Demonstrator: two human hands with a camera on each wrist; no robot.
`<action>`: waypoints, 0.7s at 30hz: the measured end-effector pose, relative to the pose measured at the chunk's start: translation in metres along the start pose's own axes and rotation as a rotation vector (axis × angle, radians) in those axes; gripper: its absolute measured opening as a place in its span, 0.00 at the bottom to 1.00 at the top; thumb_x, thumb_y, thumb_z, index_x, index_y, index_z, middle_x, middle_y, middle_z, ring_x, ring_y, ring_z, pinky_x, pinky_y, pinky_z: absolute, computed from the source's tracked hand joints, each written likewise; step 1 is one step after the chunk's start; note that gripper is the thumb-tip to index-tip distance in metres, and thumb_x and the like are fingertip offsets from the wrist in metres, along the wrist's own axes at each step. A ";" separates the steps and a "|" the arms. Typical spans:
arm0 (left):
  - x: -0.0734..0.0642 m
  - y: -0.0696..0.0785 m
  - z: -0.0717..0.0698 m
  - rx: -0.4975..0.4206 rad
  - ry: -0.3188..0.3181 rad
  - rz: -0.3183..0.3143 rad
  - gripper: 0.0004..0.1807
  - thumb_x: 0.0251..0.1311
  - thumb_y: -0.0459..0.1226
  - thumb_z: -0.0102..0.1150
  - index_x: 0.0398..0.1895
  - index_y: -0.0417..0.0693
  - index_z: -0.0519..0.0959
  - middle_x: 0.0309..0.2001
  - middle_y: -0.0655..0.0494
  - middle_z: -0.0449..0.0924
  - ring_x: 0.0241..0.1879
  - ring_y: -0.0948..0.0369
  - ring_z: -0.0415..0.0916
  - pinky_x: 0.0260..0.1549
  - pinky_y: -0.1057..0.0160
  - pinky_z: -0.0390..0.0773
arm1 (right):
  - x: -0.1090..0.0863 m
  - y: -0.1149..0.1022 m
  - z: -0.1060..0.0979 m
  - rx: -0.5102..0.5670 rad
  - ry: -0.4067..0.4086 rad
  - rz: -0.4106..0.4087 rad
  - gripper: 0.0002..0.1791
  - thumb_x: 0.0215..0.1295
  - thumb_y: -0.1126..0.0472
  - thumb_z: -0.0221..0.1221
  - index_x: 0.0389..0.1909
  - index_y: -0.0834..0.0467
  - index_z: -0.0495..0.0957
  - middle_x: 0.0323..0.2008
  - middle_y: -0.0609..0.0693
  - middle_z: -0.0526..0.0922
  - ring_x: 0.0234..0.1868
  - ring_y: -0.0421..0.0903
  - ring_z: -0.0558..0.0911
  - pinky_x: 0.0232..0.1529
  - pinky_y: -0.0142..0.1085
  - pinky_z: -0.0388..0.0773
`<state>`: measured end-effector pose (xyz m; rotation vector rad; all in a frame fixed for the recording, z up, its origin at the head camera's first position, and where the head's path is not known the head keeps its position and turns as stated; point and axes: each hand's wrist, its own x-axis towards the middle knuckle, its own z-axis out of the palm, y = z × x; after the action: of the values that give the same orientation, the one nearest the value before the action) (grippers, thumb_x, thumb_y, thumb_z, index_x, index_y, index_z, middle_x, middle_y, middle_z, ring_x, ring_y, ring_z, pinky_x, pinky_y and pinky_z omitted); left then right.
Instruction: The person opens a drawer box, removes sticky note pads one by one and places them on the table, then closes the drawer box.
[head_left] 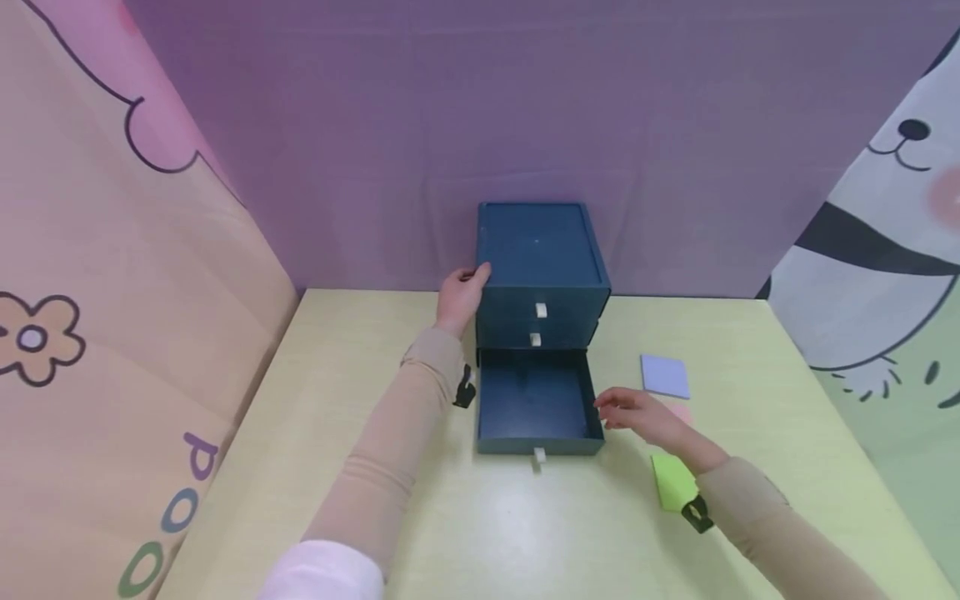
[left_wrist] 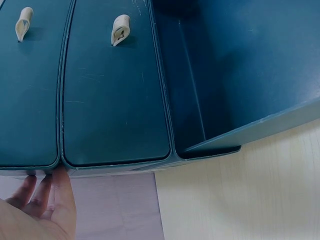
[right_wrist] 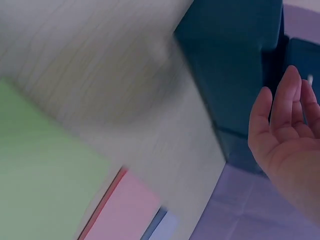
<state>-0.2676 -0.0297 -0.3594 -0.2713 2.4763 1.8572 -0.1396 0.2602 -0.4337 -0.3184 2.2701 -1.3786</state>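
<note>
A dark blue drawer unit (head_left: 540, 246) stands against the back curtain, its bottom drawer (head_left: 536, 400) pulled out and bare inside. The two upper drawers are closed, each with a small pale tab handle. My left hand (head_left: 460, 298) rests against the unit's left side near the top, and in the left wrist view its fingers (left_wrist: 62, 195) lie straight along that side. My right hand (head_left: 637, 414) hovers by the right wall of the pulled-out drawer, fingers loosely bent with nothing between them. In the right wrist view this hand (right_wrist: 290, 135) shows its palm.
To the right of the drawer lie a lilac sticky-note pad (head_left: 664, 376), a pink pad (head_left: 681, 412) partly behind the right hand, and a yellow-green pad (head_left: 671, 482) near the right wrist. Printed curtains border the pale wooden table (head_left: 510, 533) on the left, back and right.
</note>
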 end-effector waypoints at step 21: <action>0.001 -0.001 0.001 0.007 0.005 -0.010 0.33 0.63 0.57 0.50 0.63 0.44 0.70 0.61 0.47 0.71 0.61 0.51 0.68 0.61 0.54 0.69 | 0.000 -0.009 0.069 0.155 -0.352 -0.027 0.22 0.70 0.57 0.51 0.51 0.74 0.72 0.41 0.67 0.79 0.38 0.41 0.80 0.45 0.34 0.79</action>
<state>-0.2686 -0.0293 -0.3604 -0.2873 2.4795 1.8459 -0.1062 0.2026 -0.4527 -0.4990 1.8695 -1.3796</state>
